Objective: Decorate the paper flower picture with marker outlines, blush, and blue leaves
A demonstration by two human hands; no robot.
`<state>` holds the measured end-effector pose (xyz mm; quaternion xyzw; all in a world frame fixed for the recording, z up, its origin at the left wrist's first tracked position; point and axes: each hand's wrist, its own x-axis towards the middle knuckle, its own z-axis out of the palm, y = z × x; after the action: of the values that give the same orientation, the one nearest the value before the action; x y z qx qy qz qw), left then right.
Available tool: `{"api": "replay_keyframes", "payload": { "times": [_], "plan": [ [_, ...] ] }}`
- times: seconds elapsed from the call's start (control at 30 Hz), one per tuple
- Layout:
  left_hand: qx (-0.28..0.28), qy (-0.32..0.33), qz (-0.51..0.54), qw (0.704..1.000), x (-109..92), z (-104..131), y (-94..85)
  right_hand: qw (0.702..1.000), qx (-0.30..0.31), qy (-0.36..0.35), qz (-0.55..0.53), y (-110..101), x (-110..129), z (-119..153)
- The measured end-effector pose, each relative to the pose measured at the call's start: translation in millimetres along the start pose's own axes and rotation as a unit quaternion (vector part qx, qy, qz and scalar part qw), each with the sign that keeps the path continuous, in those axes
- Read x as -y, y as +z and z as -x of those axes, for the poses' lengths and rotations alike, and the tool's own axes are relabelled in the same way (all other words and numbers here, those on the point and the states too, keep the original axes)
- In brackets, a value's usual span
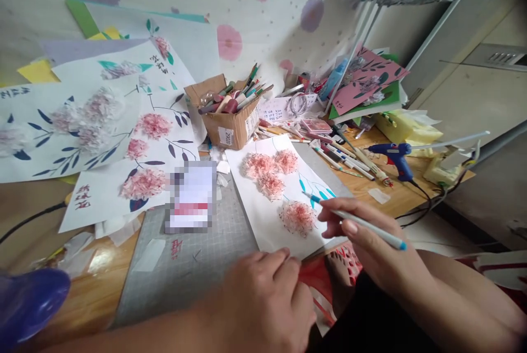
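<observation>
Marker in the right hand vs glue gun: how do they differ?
The marker is pale with blue ends; the glue gun has a dark blue body.
The marker is slim and straight; the glue gun has a handle.
The marker is hand-held; the glue gun is on the table.
Both show blue.

On the worktop (411,195), a cutting mat (233,221) reaches the near edge, carrying a flower sheet (267,218) on its right part and a phone (191,199) on its left. Behind stands a box (226,129) with pens in it. Flower pictures (113,128) occupy the back-left corner; a glue gun (396,158) lies toward the right edge.
</observation>
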<state>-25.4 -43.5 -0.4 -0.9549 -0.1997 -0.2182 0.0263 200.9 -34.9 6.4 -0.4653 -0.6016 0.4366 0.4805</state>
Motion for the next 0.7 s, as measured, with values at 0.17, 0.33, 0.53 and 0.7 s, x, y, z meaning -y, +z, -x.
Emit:
{"api": "replay_keyframes", "payload": {
  "times": [0.17, 0.33, 0.53, 0.7],
  "plan": [
    [0.025, -0.08, 0.024, 0.996, 27.2, 13.7, -7.6, 0.992, 0.01, -0.057, 0.113, 16.3, -4.0, 21.1],
    [0.071, -0.121, 0.068, 0.988, 45.2, 16.3, -0.9, 0.989, -0.067, -0.042, 0.125, 30.6, -8.6, 32.1],
    [0.077, -0.111, 0.11, 0.985, 54.4, 13.2, 0.4, 0.95, -0.077, -0.124, 0.277, 24.0, -12.7, 26.1],
    [0.064, -0.106, 0.157, 0.98, 62.2, 10.5, 0.3, 0.869, 0.121, -0.28, 0.389, 30.9, -15.1, 16.6]
  ]
}}
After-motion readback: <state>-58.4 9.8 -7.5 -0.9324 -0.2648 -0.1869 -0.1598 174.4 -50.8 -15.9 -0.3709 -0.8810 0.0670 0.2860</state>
